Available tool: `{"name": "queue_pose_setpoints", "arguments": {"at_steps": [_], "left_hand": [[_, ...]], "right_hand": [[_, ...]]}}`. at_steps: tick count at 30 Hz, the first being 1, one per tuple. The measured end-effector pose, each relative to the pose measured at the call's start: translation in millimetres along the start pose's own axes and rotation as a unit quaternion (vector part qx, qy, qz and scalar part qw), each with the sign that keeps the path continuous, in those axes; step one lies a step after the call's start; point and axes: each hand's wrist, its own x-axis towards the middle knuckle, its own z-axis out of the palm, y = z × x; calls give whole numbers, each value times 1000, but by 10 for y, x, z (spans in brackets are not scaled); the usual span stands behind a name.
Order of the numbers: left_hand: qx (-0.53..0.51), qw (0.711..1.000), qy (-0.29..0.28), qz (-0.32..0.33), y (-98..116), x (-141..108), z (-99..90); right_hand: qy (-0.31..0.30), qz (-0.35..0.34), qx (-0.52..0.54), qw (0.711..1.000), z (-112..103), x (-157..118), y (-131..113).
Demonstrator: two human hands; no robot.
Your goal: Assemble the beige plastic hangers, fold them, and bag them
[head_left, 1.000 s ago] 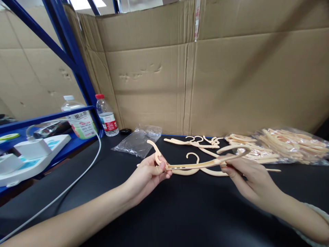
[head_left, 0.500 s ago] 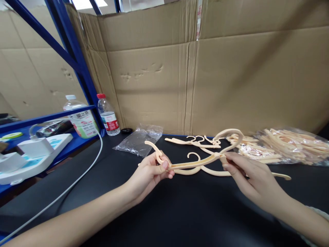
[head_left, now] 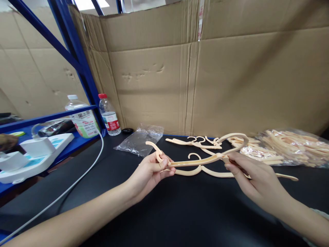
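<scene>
A beige plastic hanger (head_left: pixel 195 161) is held in the air above the black table, its large hook standing up near its right part. My left hand (head_left: pixel 154 169) pinches its left end, where a short curved piece sticks up. The fingers of my right hand (head_left: pixel 246 171) are closed on it just right of the hook's base. The hanger's far right end emerges beyond my right hand. Behind and below it, another beige hanger (head_left: pixel 189 172) lies on the table, partly hidden by both hands. More folded hangers (head_left: pixel 180 141) lie farther back.
A clear plastic bag (head_left: pixel 138 139) lies at the back left, near a red-capped bottle (head_left: pixel 110 120). Bagged hangers (head_left: pixel 295 145) are at the back right. A power strip (head_left: pixel 36 164) and white cable (head_left: pixel 84 175) are on the left; a cardboard wall (head_left: pixel 154 79) stands behind.
The large hook has tilted slightly lower and to the right. My right hand has shifted slightly right; both hands keep their grip. A dark, blurred shape has appeared by the power strip.
</scene>
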Motion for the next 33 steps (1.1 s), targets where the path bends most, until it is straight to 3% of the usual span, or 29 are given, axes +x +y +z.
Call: {"name": "queue_pose_setpoints", "arguments": {"at_steps": [9, 22, 33], "left_hand": [[8, 1000, -13, -16, -34, 11, -39], [-14, 999, 29, -41, -9, 17, 11], [9, 999, 6, -41, -60, 21, -70]], "right_hand": [[9, -12, -5, 1000, 8, -12, -45], [16, -14, -14, 1000, 12, -12, -35], [15, -21, -20, 999, 12, -36, -63]]}}
